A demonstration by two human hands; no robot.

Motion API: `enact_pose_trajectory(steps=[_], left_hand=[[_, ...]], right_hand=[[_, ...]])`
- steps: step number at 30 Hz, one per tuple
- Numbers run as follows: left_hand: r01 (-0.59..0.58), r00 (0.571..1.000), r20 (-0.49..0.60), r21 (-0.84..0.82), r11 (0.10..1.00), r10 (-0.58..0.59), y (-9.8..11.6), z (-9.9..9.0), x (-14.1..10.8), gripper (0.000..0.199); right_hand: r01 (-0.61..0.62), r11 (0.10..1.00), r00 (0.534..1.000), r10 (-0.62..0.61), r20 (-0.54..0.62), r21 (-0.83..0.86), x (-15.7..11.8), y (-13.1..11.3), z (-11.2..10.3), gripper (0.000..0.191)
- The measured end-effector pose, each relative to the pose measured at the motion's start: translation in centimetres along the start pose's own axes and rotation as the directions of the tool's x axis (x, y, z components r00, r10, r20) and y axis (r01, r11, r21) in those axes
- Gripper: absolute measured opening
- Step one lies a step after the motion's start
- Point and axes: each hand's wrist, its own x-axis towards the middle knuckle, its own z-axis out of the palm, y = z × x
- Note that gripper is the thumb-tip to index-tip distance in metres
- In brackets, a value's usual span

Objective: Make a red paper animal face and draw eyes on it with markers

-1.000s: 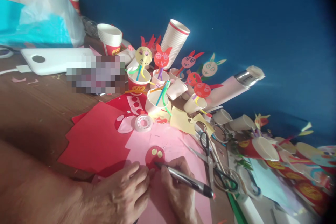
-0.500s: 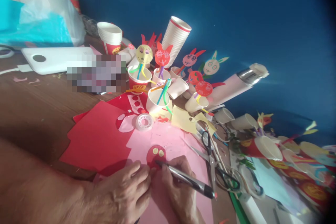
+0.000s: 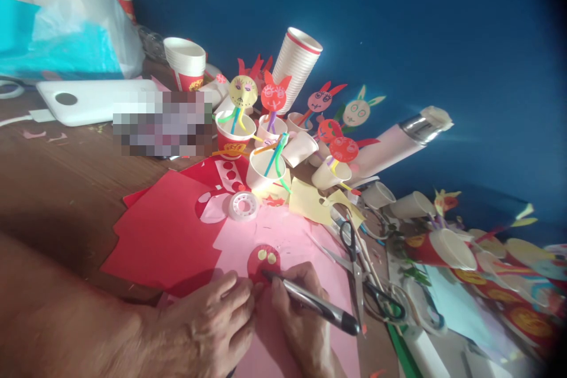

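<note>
- Two bare hands of ours meet over the paper: the right hand (image 3: 305, 316) has its fingers pinching a black-and-silver marker (image 3: 316, 302), whose dark tip is at the red paper disc (image 3: 254, 266).
- Our left hand (image 3: 208, 325) lies beside the disc's lower edge, fingers bent and close together; we cannot tell whether they press on the disc or pinch anything.
- We judge the marker light, stiff and smooth, best gripped low on the barrel near the tip, where we have it.
- The disc, with two pale yellow spots on it, lies flat on the pink sheet (image 3: 321, 260) between our hands. It looks thin and almost weightless, likely to slide or crease under a hard stroke; we would steady it by its rim, clear of the spots.
- Beyond the disc, we see a white tape roll (image 3: 254, 207) and, left of it, red sheets (image 3: 163, 236) that probably bend easily.
- Right of our marker hand lie scissors (image 3: 357, 277) with spread blades, best lifted by the handles.
- Farther out on the bench (image 3: 48, 177), we have a white cup (image 3: 257, 174) holding coloured stems; it looks light and easy to tip.
</note>
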Motion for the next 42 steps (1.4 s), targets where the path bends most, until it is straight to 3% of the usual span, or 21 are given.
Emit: enact_pose_trajectory(steps=[11, 21, 26, 32, 36, 42], left_hand=[[0.001, 1.000, 0.006, 0.009, 1.000, -0.001, 0.1, 0.0, 0.1, 0.045], [0.052, 0.999, 0.001, 0.003, 0.999, -0.052, 0.7, 0.6, 0.2, 0.047], [0.009, 1.000, 0.016, -0.018, 1.000, -0.009, 0.2, 0.1, 0.1, 0.045], [-0.001, 1.000, 0.005, 0.011, 1.000, 0.001, 0.0, -0.2, 0.3, 0.046], [0.030, 1.000, -0.001, -0.008, 1.000, -0.030, 0.3, 0.2, 0.2, 0.048], [0.057, 0.998, 0.002, -0.007, 0.998, -0.057, 0.6, 0.4, 0.2, 0.048]], right_hand=[[-0.060, 0.998, 0.996, 0.059, 0.068, -0.001, -0.2, 0.1, -0.3, 0.017], [-0.016, 0.999, 0.998, 0.013, 0.058, 0.041, -0.2, 0.1, -0.3, 0.021], [-0.012, 0.998, 0.997, 0.008, 0.077, 0.055, -0.2, 0.1, -0.4, 0.019], [-0.100, 0.988, 0.993, 0.091, 0.076, 0.120, -0.7, 0.7, -0.4, 0.020], [-0.124, 0.985, 0.992, 0.125, 0.000, 0.119, -0.5, 0.9, -0.9, 0.014], [0.001, 1.000, 0.976, 0.002, -0.217, 0.012, 0.3, -0.5, -0.5, 0.005]])
